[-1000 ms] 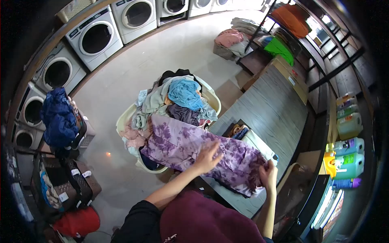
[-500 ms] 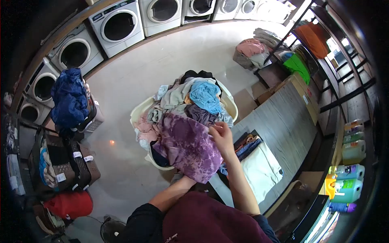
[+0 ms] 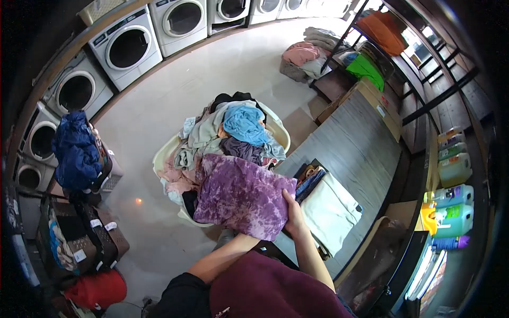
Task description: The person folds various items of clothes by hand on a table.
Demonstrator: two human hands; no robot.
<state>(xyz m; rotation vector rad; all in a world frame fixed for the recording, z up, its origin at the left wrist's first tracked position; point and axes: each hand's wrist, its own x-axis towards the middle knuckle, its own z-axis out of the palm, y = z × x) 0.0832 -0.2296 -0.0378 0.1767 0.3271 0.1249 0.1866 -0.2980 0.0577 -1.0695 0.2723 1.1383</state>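
Folded smaller now, purple garment (image 3: 241, 196), right hand (image 3: 293, 216) gripping its edge, left hand hidden beneath, grip unclear

One head-worn view looks steeply down and forward through a very wide lens, its edges dark and curved. The right hand (image 3: 293, 214) sits close, just below centre. The laundry basket (image 3: 164, 153) lies beyond it, the tabletop (image 3: 360, 143) to its right, and washing machines (image 3: 127, 47) far beyond.
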